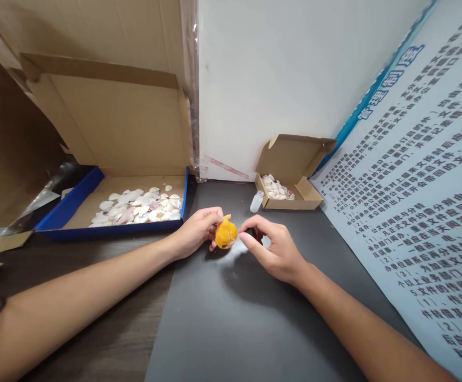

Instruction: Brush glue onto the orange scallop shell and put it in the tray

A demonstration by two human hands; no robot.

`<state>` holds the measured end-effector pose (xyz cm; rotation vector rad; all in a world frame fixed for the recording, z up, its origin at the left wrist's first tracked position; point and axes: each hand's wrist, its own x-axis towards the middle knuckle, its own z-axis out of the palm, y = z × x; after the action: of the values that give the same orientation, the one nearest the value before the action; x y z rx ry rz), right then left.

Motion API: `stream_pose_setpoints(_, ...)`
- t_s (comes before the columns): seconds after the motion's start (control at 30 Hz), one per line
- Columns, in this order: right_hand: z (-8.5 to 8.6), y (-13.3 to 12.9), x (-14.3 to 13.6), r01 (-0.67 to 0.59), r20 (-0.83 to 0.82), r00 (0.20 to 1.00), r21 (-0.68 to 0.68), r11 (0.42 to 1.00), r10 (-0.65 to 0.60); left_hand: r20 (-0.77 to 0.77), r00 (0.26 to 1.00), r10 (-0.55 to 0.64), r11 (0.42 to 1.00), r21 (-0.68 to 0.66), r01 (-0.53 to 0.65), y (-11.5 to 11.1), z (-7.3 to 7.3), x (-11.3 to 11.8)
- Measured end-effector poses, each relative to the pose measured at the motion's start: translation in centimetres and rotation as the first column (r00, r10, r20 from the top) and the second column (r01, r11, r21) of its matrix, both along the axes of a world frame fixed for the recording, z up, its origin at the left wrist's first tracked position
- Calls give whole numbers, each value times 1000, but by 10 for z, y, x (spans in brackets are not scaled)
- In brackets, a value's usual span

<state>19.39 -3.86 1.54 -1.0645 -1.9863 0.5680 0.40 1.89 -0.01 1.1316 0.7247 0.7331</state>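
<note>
Between the fingers and thumb of my left hand (201, 231) is a bright orange-yellow shell-like piece (226, 234) with a small pointed tab at its top and pale marks on its face. My right hand (274, 246) is just to the right, thumb and forefinger pinched close to the piece's right edge. Something thin may be in that pinch, but it is too small to name. A dark patch shows behind the right fingers, and I cannot make out what it is. Past the hands stands a small translucent bottle (256, 201) with whitish contents.
At the left lies a blue-edged cardboard box (109, 229), lid up, with many pale shells (135, 207) inside. A smaller open box (294, 203) at the back right holds more shells. A dark grey mat (215, 323) covers the table; a printed board (413, 175) leans at the right.
</note>
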Motion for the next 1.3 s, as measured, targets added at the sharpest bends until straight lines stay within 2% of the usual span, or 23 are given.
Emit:
stream_pose_setpoints(0.1,0,1,1,58,-62,997,39,998,-55,-25,1000,11,1000,3,-11,-1,1,1)
stream_pose_setpoints(0.27,1,2,2,-9,16,1000,-61,998,10,-45,998,38,999,0,-38,-1,3,1)
stream_pose_setpoints(0.43,0,2,2,77,-96,992,14,997,-76,-46,999,29,1000,8,-29,-1,1,0)
stream_pose_setpoints(0.6,1,1,2,-13,18,1000,-57,998,14,-37,999,29,999,17,-29,0,1,0)
stream_pose_setpoints(0.77,1,0,1,84,-61,995,15,996,-83,-42,999,25,1000,13,-25,-1,1,0)
stream_pose_setpoints(0.9,1,0,1,49,12,999,-28,998,-49,-44,999,30,999,13,-29,0,1,1)
stream_pose_setpoints(1.03,1,1,1,89,-67,994,4,996,-88,-47,998,30,999,16,-29,0,1,1)
stream_pose_setpoints(1.2,2,0,1,43,0,999,-58,997,-43,-42,999,30,999,15,-30,0,1,1)
stream_pose_setpoints(1.3,2,0,0,63,-74,995,-2,998,-63,-44,999,23,1000,15,-22,0,0,1)
